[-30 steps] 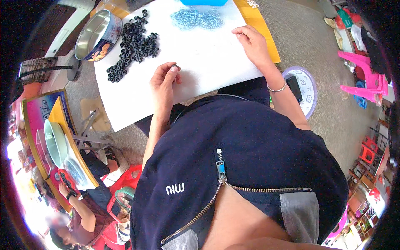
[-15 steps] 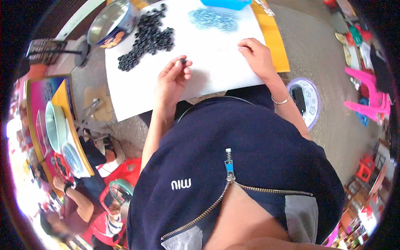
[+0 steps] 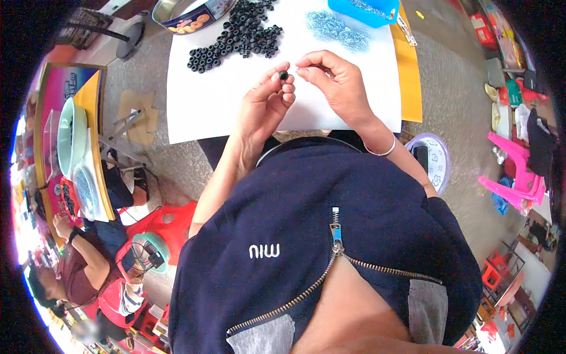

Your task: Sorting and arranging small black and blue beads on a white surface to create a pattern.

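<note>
My left hand (image 3: 259, 109) is closed, pinching a small black ring-shaped part (image 3: 283, 75) between thumb and fingertips, its round opening showing. Close beside it on the right, my right hand (image 3: 342, 88) has thumb and forefinger pressed together. A tiny pale bit shows at those tips, too small to name. The fingertips of both hands are a short gap apart above a white sheet (image 3: 330, 118). Many similar black parts (image 3: 250, 32) lie heaped beyond my left hand. Past my right hand spread small shiny silvery-blue pieces (image 3: 339, 30).
A blue plastic tray (image 3: 367, 15) holding more shiny pieces stands at the far right, and a round metal tin (image 3: 197, 22) at the far left. To the right are a lilac-rimmed basin (image 3: 445, 156) and a pink stool (image 3: 522, 171). A person (image 3: 88, 259) sits at another table on the left.
My right hand has moved left from the sheet's right side to beside my left hand, its thumb and forefinger now pinched. The head view has shifted, bringing more of the blue tray into sight.
</note>
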Demonstrator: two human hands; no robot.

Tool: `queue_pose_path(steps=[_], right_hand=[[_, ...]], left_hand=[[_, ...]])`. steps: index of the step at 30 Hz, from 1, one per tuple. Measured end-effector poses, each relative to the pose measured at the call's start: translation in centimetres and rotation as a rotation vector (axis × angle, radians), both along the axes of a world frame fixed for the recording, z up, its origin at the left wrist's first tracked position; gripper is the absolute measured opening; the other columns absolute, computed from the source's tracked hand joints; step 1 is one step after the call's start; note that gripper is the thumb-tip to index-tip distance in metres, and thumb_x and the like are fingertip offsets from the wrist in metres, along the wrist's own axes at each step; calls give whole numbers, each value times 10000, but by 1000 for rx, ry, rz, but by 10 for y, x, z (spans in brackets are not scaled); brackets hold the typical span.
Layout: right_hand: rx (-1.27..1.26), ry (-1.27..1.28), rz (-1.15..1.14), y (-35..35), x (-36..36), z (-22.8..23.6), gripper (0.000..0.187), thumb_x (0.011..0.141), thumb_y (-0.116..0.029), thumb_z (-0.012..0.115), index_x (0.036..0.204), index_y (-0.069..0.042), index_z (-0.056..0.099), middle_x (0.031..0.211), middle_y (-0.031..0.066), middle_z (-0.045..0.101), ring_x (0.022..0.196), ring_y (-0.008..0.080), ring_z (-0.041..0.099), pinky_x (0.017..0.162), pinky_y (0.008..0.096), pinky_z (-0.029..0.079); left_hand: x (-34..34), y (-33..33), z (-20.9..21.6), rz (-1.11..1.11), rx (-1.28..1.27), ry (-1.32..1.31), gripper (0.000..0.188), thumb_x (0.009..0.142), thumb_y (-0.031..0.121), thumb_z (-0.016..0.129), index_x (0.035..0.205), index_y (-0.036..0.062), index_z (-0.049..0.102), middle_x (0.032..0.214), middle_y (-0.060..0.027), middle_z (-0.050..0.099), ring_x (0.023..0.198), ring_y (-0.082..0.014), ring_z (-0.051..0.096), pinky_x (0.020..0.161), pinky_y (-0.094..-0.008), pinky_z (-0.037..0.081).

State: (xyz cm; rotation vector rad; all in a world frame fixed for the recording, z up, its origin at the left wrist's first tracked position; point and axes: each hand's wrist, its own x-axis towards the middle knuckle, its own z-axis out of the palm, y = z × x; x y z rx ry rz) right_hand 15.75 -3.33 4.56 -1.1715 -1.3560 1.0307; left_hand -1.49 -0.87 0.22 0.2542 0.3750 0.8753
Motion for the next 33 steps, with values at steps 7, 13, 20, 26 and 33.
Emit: queue_pose_path(steps=[7, 13, 20, 26, 33], right_hand=[[-2, 30, -35, 4, -5, -4, 113, 875, -16, 595, 977, 1, 641, 928, 25, 642, 851, 76, 588, 771, 205, 485], [185, -184, -57, 7, -15, -5, 101, 826, 10, 629, 925, 0, 640, 911, 49, 633, 823, 109, 592, 745, 243, 488], [447, -434, -20, 8, -15, -15, 88, 801, 12, 627, 887, -7, 634, 902, 90, 613, 868, 205, 598, 742, 288, 489], [284, -349, 12, 11, -16, -18, 101, 782, -42, 611, 883, -46, 615, 843, 98, 583, 862, 283, 571, 793, 373, 450], [319, -323, 39, 19, -16, -23, 92, 814, -31, 626, 902, -7, 640, 878, 94, 611, 808, 220, 589, 733, 310, 477]], left_hand=[[-2, 0, 3, 31, -23, 26, 246, 932, 104, 535, 1143, -23, 528, 965, -111, 595, 787, -132, 580, 695, -225, 513], [2, -1, 10, 35, 41, 136, 203, 925, 100, 546, 1088, -19, 566, 904, -89, 620, 754, -132, 596, 688, -221, 518], [-3, 2, 3, 47, 75, 207, 196, 919, 75, 547, 1093, -13, 569, 873, -69, 624, 743, -132, 602, 690, -241, 516], [-5, 2, 1, 38, 143, 358, 189, 911, 75, 564, 1078, -12, 580, 881, -72, 634, 747, -131, 608, 699, -245, 517], [-11, 7, -9, 122, 55, 273, 187, 917, 79, 559, 1080, -10, 580, 924, -97, 635, 762, -134, 609, 701, -239, 525]])
